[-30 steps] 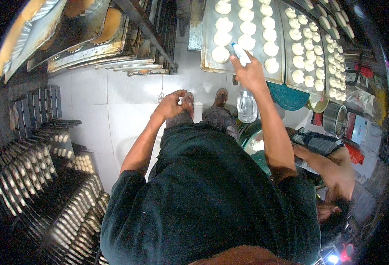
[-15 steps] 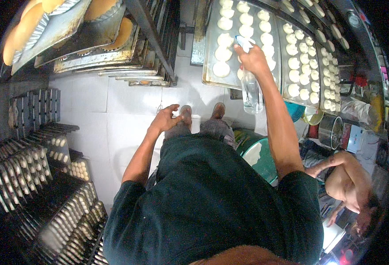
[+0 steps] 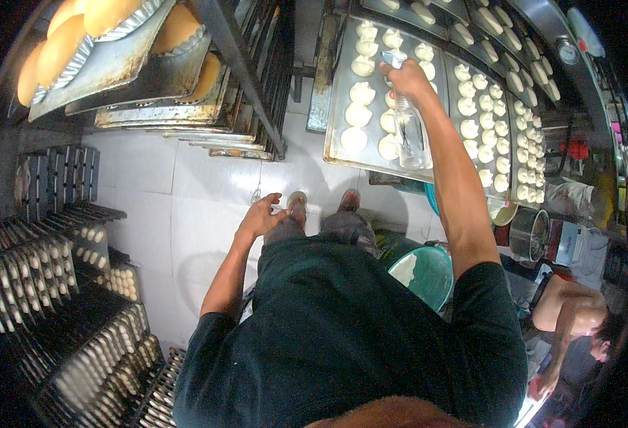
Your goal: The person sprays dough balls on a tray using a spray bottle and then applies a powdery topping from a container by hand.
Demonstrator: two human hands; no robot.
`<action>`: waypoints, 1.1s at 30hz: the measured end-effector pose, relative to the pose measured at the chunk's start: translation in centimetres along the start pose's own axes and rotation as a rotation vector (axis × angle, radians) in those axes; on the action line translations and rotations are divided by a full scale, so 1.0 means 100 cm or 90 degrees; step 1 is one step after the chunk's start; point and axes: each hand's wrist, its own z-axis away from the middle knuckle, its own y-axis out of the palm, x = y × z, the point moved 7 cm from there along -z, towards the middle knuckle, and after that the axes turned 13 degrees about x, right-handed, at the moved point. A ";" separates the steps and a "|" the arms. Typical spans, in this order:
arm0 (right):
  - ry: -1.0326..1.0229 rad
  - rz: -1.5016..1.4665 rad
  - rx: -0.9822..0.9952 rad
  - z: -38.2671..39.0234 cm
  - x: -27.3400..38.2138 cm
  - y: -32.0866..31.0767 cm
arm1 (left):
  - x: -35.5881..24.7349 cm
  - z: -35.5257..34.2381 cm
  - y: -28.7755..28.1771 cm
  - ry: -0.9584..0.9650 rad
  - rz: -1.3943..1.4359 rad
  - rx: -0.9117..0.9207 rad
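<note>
Where my right hand [image 3: 408, 78] grips: round the neck of a clear spray bottle [image 3: 412, 139], fingers closed on it just below the white head.
Spray bottle: upright or nearly so, out over the near tray [image 3: 337, 128], its base toward the edge closest to me — whether it touches anything there, I cannot tell.
Left hand [image 3: 260, 216]: out in front of my body above the floor, fingers loosely curled and parted from the thumb, seemingly holding nothing.
Near tray: rows of pale dough rounds [image 3: 354, 140], many notched at one side, so shaping and laying out look done here.
Second tray [image 3: 452, 75]: just beside the near one, likewise set with smaller pale pieces.
Tops of the dough: I make out no mist in the air and cannot tell wet from dry, so which pieces are sprayed and which are left stays uncertain.
Colour: everything on these two trays looks raw — baking seems wholly left for them.
Rack on my left: golden cakes [image 3: 64, 50] on its upper trays look baked.
Lower left: more trays carry small pale pieces [image 3: 61, 264], apparently unbaked too.
</note>
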 end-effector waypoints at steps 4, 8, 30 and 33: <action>-0.002 0.022 0.005 -0.017 0.006 -0.013 | 0.004 0.000 0.001 -0.004 0.001 -0.023; -0.029 0.050 0.005 -0.041 0.002 -0.026 | 0.002 -0.001 0.002 -0.020 0.016 -0.025; 0.082 0.075 -0.017 0.006 -0.052 -0.060 | -0.007 -0.027 -0.006 0.062 -0.029 0.010; 0.105 0.070 -0.011 0.023 -0.059 -0.050 | -0.005 -0.029 -0.008 0.062 -0.029 0.027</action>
